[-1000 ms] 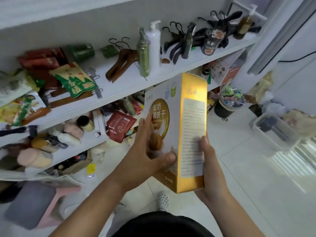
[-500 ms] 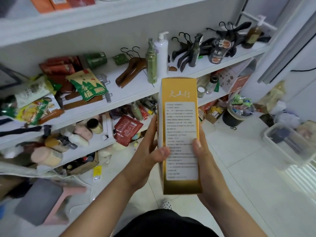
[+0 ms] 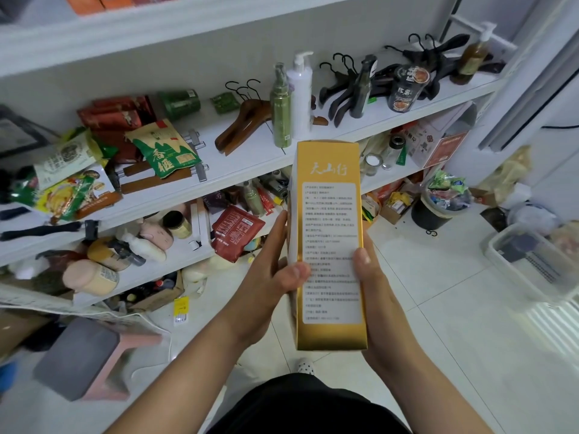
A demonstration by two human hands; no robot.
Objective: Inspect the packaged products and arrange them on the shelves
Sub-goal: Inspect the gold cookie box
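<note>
**White open shelving unit** (image 3: 260,158), crowded with pouches, bottles and hangers: beyond and to the left of the tall gold cardboard carton (image 3: 329,245), the landmark for this figure.

**White tiled floor** (image 3: 438,308): below and to the right of the carton.

**Carton:** held upright before the person's body, clear of every shelf. Its long axis is vertical and its narrow printed side panel faces the camera.

**Left hand** (image 3: 269,277): on the carton's left face, fingers extended up along it, thumb pressed over the near left edge.

**Right hand** (image 3: 376,296): cradles the carton's lower right side, thumb laid on the label margin; its fingers are hidden behind the carton. Both hands grip the carton, and neither is free.

**Slim green spray bottle** (image 3: 281,111) and **white pump bottle** (image 3: 301,92): upright on the middle shelf, just beyond the carton's top.

**Judgement:** the panel is being read. Bare shelf board lies beyond the carton's top left corner, so a forward, slightly leftward reach would serve, the left hand being nearer the shelving. The two bottles could be toppled.
</note>
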